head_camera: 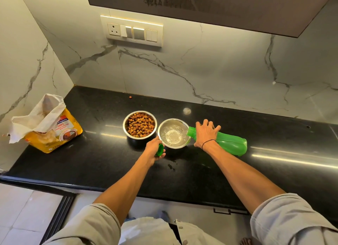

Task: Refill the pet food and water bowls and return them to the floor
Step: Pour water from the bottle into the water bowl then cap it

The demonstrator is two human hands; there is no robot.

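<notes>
Two steel bowls stand side by side on the black counter (91, 164). The left bowl (139, 124) is full of brown kibble. The right bowl (174, 133) holds rippling water. My right hand (205, 133) grips a green bottle (228, 142), tipped almost flat with its mouth over the water bowl's right rim. My left hand (153, 149) rests at that bowl's near-left edge and holds the green bottle cap (160, 150).
An open yellow pet food bag (48, 127) stands at the counter's left end by the marble wall. One stray kibble piece (130, 97) lies near the back wall. Small water drops (171, 166) lie in front of the bowls. A switch panel (131, 31) is on the wall.
</notes>
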